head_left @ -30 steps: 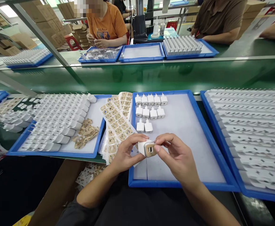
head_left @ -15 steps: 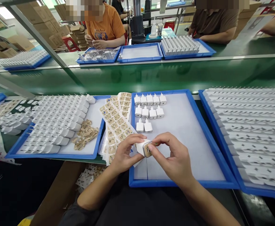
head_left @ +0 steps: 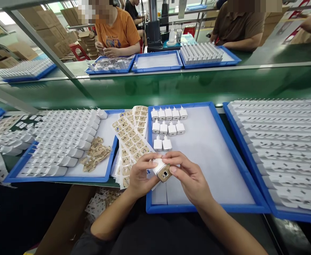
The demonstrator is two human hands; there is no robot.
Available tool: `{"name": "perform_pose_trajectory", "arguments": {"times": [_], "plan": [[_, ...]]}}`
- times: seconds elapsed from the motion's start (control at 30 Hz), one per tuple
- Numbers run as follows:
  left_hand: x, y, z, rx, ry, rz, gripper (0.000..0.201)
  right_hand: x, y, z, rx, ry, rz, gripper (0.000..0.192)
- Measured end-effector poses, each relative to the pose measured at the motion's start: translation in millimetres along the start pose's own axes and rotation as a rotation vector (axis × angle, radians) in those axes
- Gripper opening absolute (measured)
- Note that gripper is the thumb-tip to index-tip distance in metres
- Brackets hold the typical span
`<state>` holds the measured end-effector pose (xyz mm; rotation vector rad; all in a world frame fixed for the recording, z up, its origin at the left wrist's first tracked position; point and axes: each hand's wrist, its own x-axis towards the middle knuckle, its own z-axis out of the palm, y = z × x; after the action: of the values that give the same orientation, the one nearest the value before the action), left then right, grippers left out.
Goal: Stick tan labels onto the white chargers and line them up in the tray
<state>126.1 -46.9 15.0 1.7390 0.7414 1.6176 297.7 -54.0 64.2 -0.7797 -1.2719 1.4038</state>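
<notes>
A white plug charger (head_left: 157,165) is held over the near left part of a blue-rimmed tray (head_left: 203,208). My left hand (head_left: 141,175) is closed around its left side, fingers on top and thumb below. On its port face, turned toward me, lies a tan sticker (head_left: 160,176) with openings at the ports. My right hand (head_left: 192,179) pinches the charger's right edge, fingertips on top and thumb by the sticker's corner. Behind the hands, several white chargers (head_left: 167,143) stand in rows with their pins up. Left of the tray lie sheets of tan stickers (head_left: 130,136).
A left blue tray (head_left: 62,179) holds rows of white chargers (head_left: 65,138) and a pile of tan scraps (head_left: 96,154). On the right, another tray (head_left: 244,152) is filled with white chargers. Beyond the green belt (head_left: 155,86), co-workers sit behind more trays.
The charger has turned so its port face shows more, with the port openings visible in the sticker. My right fingers have shifted left onto its top, and the thumb rests at the face's edge.
</notes>
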Motion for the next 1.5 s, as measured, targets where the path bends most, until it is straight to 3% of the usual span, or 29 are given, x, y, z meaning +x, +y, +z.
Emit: {"name": "perform_pose_trajectory", "arguments": {"times": [0.17,0.37,0.57,0.77,1.03,1.23,1.4,1.5], "plan": [[1,-1,-2.2,0.172,-0.055,0.158,0.054,1,2,5,0.078,0.036,-0.001,0.009],[3,1,-5.3,0.284,-0.071,0.224,0.047,1,7,6,0.174,0.063,0.045,0.007],[2,0,-4.3,0.217,-0.062,0.187,0.051,0,8,3,0.239,0.043,0.109,0.012],[9,1,-1.1,0.186,-0.083,0.240,0.055,1,6,4,0.233,0.022,0.105,0.010],[1,-4,1.7,0.028,-0.094,0.105,0.044,-1,-10,-1,-0.226,-0.045,-0.075,0.034],[0,-2,1.3,-0.009,-0.151,0.065,0.052,0,-20,-20,-0.461,-0.029,-0.158,0.011],[0,0,2.5,-0.008,-0.173,-0.048,0.046,1,-21,-19,-0.772,-0.050,-0.502,0.016],[-1,2,1.1,0.024,-0.190,-0.146,0.042,-8,-21,-19,-0.778,-0.209,-0.611,0.015]]}}
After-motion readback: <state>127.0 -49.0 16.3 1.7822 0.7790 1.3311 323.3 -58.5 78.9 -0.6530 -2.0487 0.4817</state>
